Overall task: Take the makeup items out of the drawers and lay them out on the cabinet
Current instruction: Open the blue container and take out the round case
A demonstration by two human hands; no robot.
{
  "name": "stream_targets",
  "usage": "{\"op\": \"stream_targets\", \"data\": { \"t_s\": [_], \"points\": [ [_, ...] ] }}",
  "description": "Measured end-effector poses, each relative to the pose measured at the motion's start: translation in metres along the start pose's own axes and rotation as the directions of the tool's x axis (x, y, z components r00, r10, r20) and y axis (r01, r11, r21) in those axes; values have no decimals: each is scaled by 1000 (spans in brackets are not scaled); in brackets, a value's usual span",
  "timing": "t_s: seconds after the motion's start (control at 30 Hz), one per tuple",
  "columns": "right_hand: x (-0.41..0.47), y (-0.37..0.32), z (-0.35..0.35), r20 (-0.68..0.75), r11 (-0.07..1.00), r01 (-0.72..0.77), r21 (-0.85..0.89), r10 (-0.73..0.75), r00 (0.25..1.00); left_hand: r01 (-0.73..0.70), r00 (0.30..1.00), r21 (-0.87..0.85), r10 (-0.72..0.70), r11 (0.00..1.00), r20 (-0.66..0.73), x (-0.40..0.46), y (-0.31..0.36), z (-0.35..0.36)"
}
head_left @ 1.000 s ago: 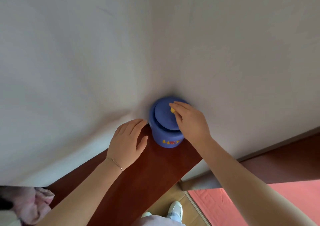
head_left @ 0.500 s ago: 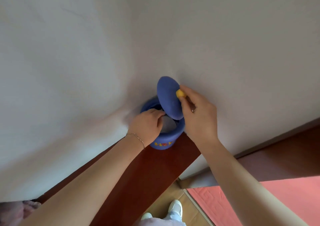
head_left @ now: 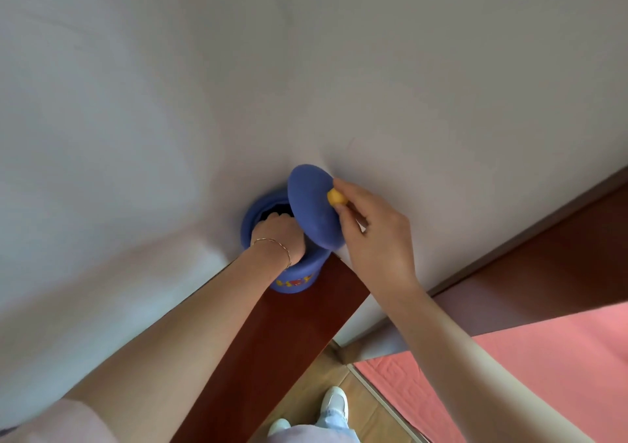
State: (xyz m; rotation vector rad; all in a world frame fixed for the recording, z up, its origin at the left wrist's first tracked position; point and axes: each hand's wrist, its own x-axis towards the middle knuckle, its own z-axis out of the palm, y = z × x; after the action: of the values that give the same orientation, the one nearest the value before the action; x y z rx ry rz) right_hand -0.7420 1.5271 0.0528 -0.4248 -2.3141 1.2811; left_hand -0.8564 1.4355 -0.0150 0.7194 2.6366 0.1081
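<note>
Jar: a round blue jar (head_left: 295, 281) with a small yellow and red pattern near its base stands at the far end of the reddish-brown wooden cabinet top (head_left: 272, 347), right against the white wall (head_left: 306, 69). Its mouth is uncovered.
Lid: the round blue lid (head_left: 314, 204) with a small yellow knob (head_left: 336, 198) is off the jar and tilted almost on edge above the jar's right rim.
Right hand: my right hand (head_left: 372, 235) pinches the yellow knob between thumb and fingertips and holds the lid up, near the wall.
Left hand: my left hand (head_left: 280, 235) reaches down into the jar's mouth, fingers curled inward and out of sight past the rim; I cannot tell whether they hold anything. A thin gold chain bracelet (head_left: 277, 246) sits on that wrist.
Makeup items: none show from here; the jar's inside is dark and hidden by my hand.
Floor: below the cabinet edge I see light wooden floor (head_left: 306, 398), a pink textured mat (head_left: 475, 368) to the right, and my white shoes (head_left: 334, 402).
</note>
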Motion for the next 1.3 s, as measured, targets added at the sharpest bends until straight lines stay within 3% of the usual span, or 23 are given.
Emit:
{"op": "stream_targets", "data": {
  "t_s": [0.2, 0.6, 0.9, 1.07, 1.3],
  "points": [
    [-4, 2, -6, 0, 1000, -9, 9, 9, 1000, 29, 997, -25, -26, 999, 77, 5, 3, -3],
    [-13, 6, -13, -22, 1000, -22, -2, 22, 1000, 22, 999, -227, -31, 974, -34, -13, 8, -19],
    [-14, -5, -6, -3, 1000, -10, 3, 10, 1000, -61, 930, -236, -30, 970, -367, -34, -3, -32],
    [-8, -9, 3, -22, 999, 46, -14, -46, 999, -264, 764, -280, 23, 923, -645, -50, -26, -34],
    [3, -8, 19, -16, 996, 76, -45, -77, 997, -163, 747, -453, -191, 876, -637, -83, -64, -24]
  ]
}}
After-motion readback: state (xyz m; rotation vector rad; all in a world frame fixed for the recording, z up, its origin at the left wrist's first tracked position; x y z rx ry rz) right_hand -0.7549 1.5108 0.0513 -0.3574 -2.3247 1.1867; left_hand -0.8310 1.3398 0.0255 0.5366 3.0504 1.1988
